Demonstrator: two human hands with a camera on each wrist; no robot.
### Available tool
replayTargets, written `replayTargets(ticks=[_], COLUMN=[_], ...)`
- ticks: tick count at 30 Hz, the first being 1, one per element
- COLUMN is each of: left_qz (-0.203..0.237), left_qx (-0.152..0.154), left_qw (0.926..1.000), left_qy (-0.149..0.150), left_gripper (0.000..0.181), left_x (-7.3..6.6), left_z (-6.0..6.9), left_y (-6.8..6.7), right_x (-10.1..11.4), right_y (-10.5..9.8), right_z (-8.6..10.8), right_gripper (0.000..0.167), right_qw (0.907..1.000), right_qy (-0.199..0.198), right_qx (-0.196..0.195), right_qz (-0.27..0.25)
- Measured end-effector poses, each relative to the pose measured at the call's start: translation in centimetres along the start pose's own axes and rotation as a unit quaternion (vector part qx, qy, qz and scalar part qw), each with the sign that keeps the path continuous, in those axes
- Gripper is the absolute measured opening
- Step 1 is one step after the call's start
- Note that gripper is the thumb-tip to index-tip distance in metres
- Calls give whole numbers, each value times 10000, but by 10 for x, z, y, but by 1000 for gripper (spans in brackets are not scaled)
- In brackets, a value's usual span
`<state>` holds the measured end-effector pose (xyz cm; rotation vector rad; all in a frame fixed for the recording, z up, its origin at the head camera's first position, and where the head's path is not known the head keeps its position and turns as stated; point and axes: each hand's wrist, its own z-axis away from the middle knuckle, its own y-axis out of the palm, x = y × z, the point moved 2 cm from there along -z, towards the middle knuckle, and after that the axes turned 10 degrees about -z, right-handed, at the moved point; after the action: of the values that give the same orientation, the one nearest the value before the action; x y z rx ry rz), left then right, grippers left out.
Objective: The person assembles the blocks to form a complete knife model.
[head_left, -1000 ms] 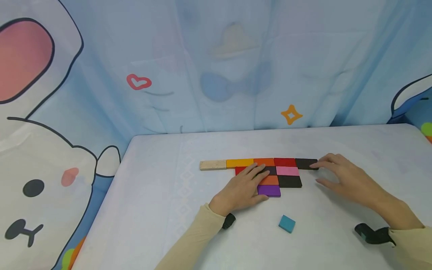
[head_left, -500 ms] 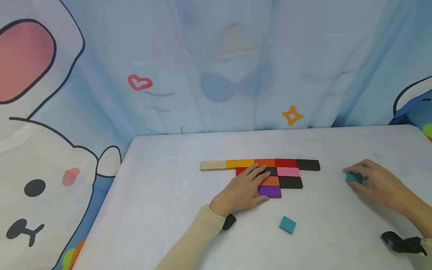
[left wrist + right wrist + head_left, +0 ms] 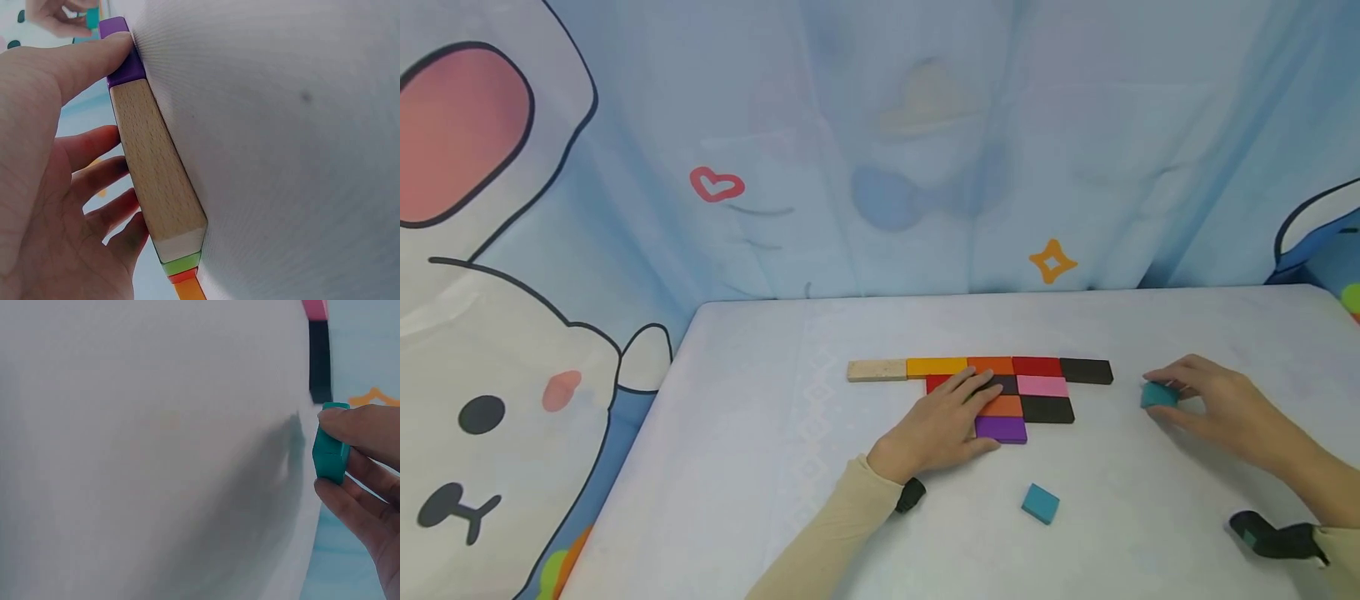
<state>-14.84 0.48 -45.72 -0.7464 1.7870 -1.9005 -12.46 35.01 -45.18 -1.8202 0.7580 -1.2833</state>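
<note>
My left hand [image 3: 932, 425] rests over the flat layout of coloured wooden blocks and hides part of it. Its thumb touches a purple block [image 3: 128, 59], and its fingertips touch the layout's top near a plain wood block [image 3: 159, 169]. To the right, my right hand [image 3: 1236, 412] pinches a teal block [image 3: 331, 450] between thumb and fingers, apart from the row's end. Nearest to it, a black block [image 3: 1086, 372] ends the far row, which also has red [image 3: 1037, 367], orange [image 3: 990, 365], yellow [image 3: 936, 367] and bare wood [image 3: 877, 371] blocks.
Another teal block [image 3: 1041, 503] lies alone in front of the layout. Pink [image 3: 1042, 386] and black blocks fill the layout's nearer rows. A white cloth covers the table [image 3: 760, 467]; a printed blue curtain [image 3: 925, 150] hangs behind.
My right hand left the black block at the far row's end, moved right and took hold of a teal block, then came slightly back left with it. The left hand stayed in place.
</note>
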Motion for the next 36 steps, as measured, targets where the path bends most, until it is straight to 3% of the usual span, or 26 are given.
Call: replayTargets(ticks=[6, 12, 21, 36], left_qz=[4, -42, -29, -104], left_qx=[20, 52, 48, 10], left_qw=[10000, 10000, 10000, 9999], left_qy=[-16, -18, 7, -5], left_gripper=[72, 72, 72, 72], left_x=[0, 0, 1, 0], left_z=[1, 0, 0, -1], left_y=[0, 1, 1, 1], right_x=[33, 53, 62, 64], right_y=[8, 20, 28, 35], right_z=[-15, -31, -43, -45], right_gripper=[49, 44, 42, 44], right_qw=[9984, 9952, 9943, 9926], right_qy=[-554, -823, -833, -1000], right_qx=[137, 526, 661, 658], right_qz=[-29, -42, -18, 200])
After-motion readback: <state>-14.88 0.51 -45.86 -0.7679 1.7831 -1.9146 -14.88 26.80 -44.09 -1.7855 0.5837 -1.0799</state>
